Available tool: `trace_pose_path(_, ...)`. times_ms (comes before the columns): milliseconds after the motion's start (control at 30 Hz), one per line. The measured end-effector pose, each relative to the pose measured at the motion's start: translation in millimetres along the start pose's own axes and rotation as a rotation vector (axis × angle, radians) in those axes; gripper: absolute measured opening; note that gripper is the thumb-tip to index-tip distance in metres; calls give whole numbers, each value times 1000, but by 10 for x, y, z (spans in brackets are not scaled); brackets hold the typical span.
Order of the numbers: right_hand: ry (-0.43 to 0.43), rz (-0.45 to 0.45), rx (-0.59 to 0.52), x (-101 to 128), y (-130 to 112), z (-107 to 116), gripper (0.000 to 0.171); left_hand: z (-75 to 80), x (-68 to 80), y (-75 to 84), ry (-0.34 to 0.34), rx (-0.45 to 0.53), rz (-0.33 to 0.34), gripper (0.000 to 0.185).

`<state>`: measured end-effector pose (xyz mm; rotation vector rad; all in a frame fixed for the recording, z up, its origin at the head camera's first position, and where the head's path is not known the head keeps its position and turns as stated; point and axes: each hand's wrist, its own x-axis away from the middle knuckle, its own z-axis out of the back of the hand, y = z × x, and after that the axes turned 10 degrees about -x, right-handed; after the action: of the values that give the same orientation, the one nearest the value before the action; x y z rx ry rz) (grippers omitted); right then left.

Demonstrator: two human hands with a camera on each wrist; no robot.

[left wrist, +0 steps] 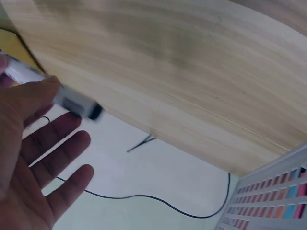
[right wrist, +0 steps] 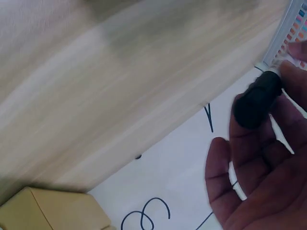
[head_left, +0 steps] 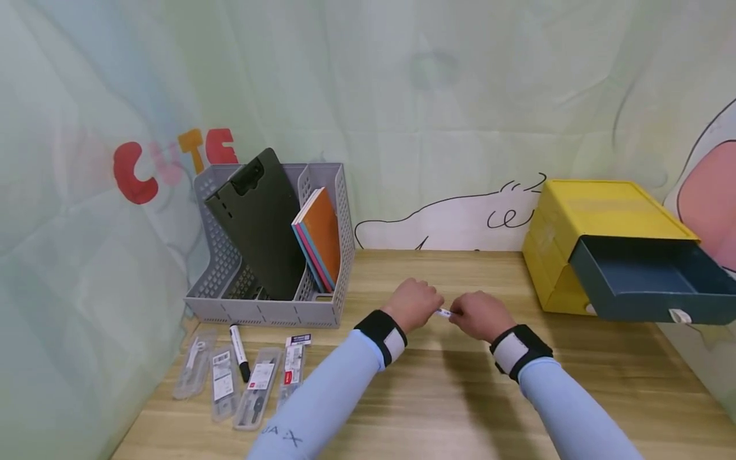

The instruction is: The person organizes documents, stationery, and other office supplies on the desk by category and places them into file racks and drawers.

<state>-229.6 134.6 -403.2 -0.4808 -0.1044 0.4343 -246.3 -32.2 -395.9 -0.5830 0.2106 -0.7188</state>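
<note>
A white marker (head_left: pixel 443 312) with a black cap (right wrist: pixel 259 98) spans the gap between both hands above the table. My left hand (head_left: pixel 413 304) pinches its white barrel (left wrist: pixel 72 101) between thumb and index finger, the other fingers spread loose in the left wrist view. On the capped end, my right hand (head_left: pixel 482 315) holds the marker with thumb and fingers. A second white marker (head_left: pixel 239 353) with a black cap lies at the left of the table. Around it lie several clear stationery packs, among them a case (head_left: pixel 257 390) and a pack with scissors (head_left: pixel 195 364).
Behind the packs stands a grey organizer (head_left: pixel 267 311) with a dark clipboard (head_left: pixel 264 223) and notebooks (head_left: pixel 322 236) in it. At the right is a yellow drawer unit (head_left: pixel 615 207); its dark blue drawer (head_left: pixel 661 305) is pulled out over the table. A printed curtain hangs behind.
</note>
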Motion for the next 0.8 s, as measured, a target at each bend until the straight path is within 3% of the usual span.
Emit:
trace_pose_path(233, 12, -179, 30, 80, 47, 281, 12, -141, 51, -279, -172, 53, 186, 18)
trace_pose_path(433, 57, -248, 28, 130, 101, 565, 18, -247, 154, -485, -222, 133, 339, 27)
trace_pose_path(600, 109, -293, 37, 210, 160, 868, 23, -240, 212, -537, -296, 243, 410, 52)
trace_pose_path(700, 167, -305, 47, 293, 183, 1095, 25, -193, 245, -541, -335, 272, 443, 68)
trace_pose_path(800, 216, -320, 26, 394, 211, 1322, 27, -161, 270, -542, -337, 274, 455, 73)
